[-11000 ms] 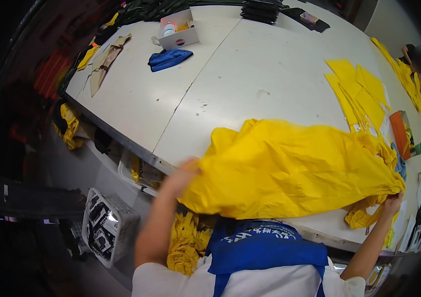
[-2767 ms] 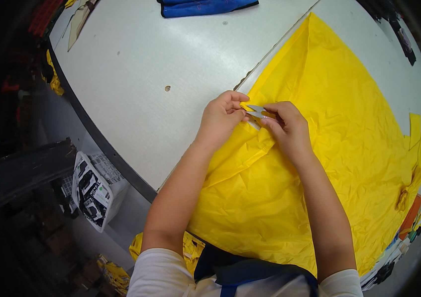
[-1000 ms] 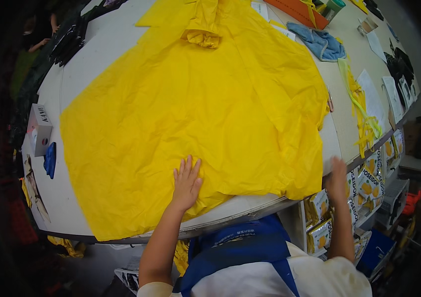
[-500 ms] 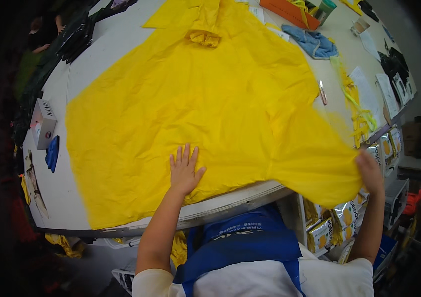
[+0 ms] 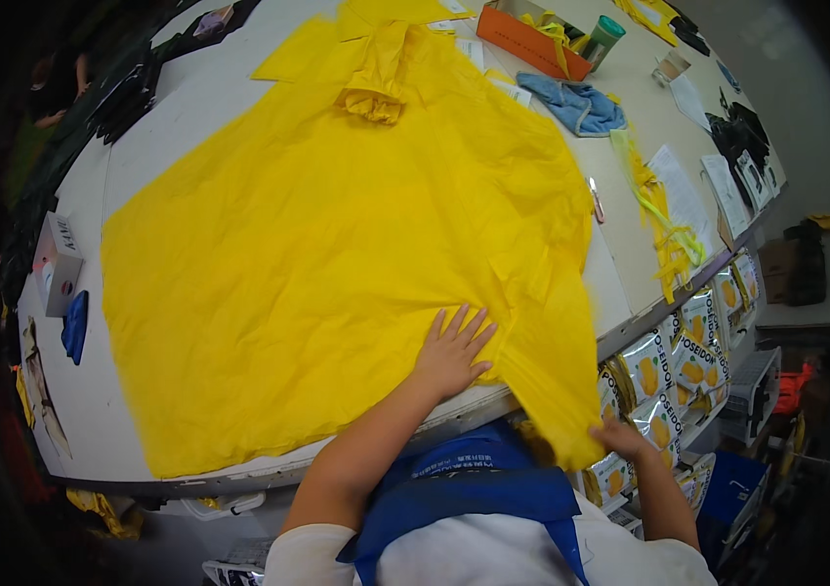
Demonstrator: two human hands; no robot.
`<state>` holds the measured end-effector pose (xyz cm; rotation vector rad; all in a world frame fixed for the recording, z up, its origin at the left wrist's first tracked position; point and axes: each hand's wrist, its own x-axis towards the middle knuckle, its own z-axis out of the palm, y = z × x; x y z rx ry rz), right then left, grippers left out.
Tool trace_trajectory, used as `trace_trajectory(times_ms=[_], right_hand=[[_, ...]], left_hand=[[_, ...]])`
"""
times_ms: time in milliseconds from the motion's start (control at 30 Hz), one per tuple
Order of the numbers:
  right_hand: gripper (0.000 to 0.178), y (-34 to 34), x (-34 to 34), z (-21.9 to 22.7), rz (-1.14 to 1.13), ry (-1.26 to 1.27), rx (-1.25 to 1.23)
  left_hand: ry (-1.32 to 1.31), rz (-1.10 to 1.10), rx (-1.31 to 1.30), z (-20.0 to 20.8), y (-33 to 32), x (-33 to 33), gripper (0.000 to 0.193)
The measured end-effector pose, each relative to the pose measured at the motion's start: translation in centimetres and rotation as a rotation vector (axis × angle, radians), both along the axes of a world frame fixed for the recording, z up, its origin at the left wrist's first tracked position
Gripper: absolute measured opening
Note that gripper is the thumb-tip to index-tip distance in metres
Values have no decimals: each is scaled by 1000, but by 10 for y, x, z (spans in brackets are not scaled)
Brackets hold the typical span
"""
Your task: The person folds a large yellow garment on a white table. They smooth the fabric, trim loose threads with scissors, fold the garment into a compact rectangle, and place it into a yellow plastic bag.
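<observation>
A large yellow raincoat (image 5: 308,244) is spread over the white table, lightly wrinkled, with a gathered cuff near its far edge. My left hand (image 5: 452,356) lies flat on it near the table's front edge, fingers spread. Past that edge, at the right, my right hand (image 5: 622,439) is closed on the end of a yellow sleeve that hangs off the table. The fingertips of this hand are partly blurred.
A small cutter (image 5: 597,199) lies right of the raincoat. Farther back are a blue cloth (image 5: 576,104), an orange box (image 5: 532,41) and a green cup (image 5: 605,37). Yellow strips (image 5: 664,239) lie along the right side. Packaged goods (image 5: 644,366) fill a shelf below. A white box (image 5: 57,264) stands left.
My right hand has pulled the sleeve end in toward me, down and left off the table edge. My left hand has slid right across the raincoat. The view has shifted slightly.
</observation>
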<state>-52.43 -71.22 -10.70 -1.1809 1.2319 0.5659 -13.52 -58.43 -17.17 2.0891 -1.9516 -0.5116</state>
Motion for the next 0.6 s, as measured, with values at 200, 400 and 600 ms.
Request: trace_trajectory(times_ms=[200, 400, 600], right_hand=[[49, -23, 59, 36, 1183, 364, -103], [38, -153, 203, -28, -133, -370, -1140], [24, -232, 227, -56, -275, -517, -847]], left_hand=[[-56, -50, 66, 4, 2, 5, 63], [-25, -67, 64, 13, -2, 5, 63], [-48, -70, 35, 11, -1, 5, 63]])
